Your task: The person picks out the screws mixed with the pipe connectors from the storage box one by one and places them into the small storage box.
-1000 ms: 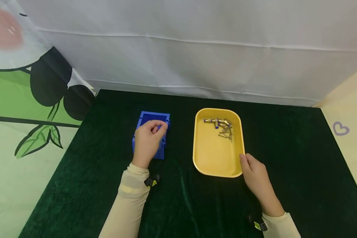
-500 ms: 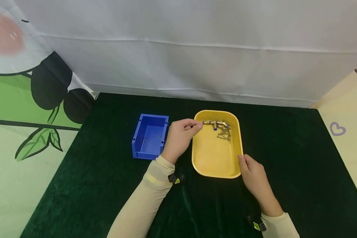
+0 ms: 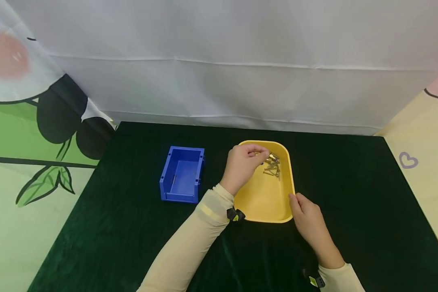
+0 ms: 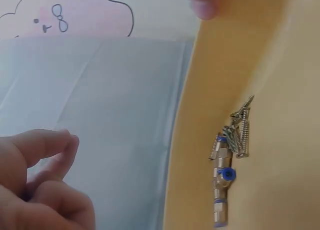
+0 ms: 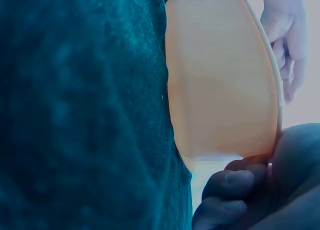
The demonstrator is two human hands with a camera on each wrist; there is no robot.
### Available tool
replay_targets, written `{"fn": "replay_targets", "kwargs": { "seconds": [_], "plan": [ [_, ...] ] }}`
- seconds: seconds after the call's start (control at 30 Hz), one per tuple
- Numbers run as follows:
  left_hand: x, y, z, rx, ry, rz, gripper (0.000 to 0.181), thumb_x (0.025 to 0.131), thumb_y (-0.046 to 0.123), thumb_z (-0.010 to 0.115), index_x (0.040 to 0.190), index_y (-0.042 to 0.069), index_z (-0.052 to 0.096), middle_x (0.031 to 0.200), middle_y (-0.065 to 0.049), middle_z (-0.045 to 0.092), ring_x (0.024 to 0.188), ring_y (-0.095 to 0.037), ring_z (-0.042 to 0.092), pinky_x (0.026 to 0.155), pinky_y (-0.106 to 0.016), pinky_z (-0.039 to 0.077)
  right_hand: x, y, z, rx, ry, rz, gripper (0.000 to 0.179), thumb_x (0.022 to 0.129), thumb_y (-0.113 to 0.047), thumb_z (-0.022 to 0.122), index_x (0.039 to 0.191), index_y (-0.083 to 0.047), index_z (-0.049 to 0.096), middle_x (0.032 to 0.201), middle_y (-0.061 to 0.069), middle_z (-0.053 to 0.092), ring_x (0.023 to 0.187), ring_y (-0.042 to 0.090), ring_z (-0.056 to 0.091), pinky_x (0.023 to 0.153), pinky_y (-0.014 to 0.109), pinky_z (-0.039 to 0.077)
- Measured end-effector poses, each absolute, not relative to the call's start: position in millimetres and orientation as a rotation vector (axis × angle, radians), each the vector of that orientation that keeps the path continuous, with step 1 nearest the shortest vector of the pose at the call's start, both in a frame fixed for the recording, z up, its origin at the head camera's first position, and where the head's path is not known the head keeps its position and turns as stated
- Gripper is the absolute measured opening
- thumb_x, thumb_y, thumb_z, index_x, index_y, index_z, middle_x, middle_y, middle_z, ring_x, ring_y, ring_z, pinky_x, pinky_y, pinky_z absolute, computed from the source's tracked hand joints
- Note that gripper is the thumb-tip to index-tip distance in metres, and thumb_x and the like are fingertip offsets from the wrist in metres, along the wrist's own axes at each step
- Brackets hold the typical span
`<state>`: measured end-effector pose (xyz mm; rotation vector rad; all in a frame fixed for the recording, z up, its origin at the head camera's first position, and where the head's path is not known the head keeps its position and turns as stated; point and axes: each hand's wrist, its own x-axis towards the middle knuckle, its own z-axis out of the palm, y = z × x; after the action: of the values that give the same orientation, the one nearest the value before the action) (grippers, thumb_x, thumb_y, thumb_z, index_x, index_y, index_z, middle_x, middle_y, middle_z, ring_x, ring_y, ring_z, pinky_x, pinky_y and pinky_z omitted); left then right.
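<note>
My left hand hovers over the far part of a yellow tray. Its thumb and index fingertips meet, and nothing shows between them in the left wrist view, where the other fingers curl in. Beneath lie several metal screws and brass tube fittings with blue rings, partly hidden by the hand in the head view. On the tray's right side, my right hand grips the rim, thumb on top and fingers underneath against the outer wall, as the right wrist view shows.
Left of the tray stands a blue open-fronted bin with a thin screw inside along its left wall. Both containers rest on a dark green velvet cloth. A white curtain hangs behind the table.
My left hand has moved right, from above the blue bin to over the yellow tray, uncovering the bin. The right hand keeps its grip on the rim. The head view has tilted slightly upward.
</note>
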<state>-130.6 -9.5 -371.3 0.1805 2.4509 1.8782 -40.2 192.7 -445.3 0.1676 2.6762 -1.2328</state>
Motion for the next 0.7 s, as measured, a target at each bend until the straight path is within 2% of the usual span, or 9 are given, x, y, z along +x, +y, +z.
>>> {"fn": "replay_targets", "kwargs": {
  "seconds": [0.17, 0.5, 0.7],
  "plan": [
    [-139.8, 1.4, -382.4, 0.187, 2.582, 1.704, 0.014, 0.095, 0.027, 0.069, 0.093, 0.015, 0.077, 0.079, 0.006, 0.071, 0.056, -0.012, 0.052, 0.051, -0.023, 0.041, -39.2, 193.5, -447.9, 0.162, 2.666, -1.258, 0.042, 0.108, -0.041, 0.037, 0.102, -0.006, 0.060, 0.076, 0.008, 0.056, 0.062, 0.023, 0.053, 0.054, 0.029, 0.043],
    [-160.3, 15.1, -388.8, 0.143, 2.633, 1.509, 0.014, 0.095, 0.026, 0.069, 0.094, 0.015, 0.078, 0.086, 0.009, 0.069, 0.074, -0.009, 0.060, 0.067, -0.023, 0.050, -38.5, 193.1, -447.3, 0.186, 2.650, -1.259, 0.042, 0.107, -0.041, 0.037, 0.102, -0.006, 0.060, 0.076, 0.008, 0.056, 0.061, 0.023, 0.053, 0.054, 0.028, 0.044],
    [-171.0, 18.0, -400.1, 0.160, 2.721, 1.339, 0.014, 0.093, 0.026, 0.071, 0.092, 0.016, 0.079, 0.085, 0.008, 0.070, 0.073, -0.008, 0.060, 0.066, -0.021, 0.049, -38.8, 190.0, -449.4, 0.197, 2.658, -1.260, 0.039, 0.108, -0.038, 0.038, 0.101, -0.007, 0.060, 0.075, 0.007, 0.055, 0.060, 0.022, 0.052, 0.053, 0.028, 0.043]
  ]
}}
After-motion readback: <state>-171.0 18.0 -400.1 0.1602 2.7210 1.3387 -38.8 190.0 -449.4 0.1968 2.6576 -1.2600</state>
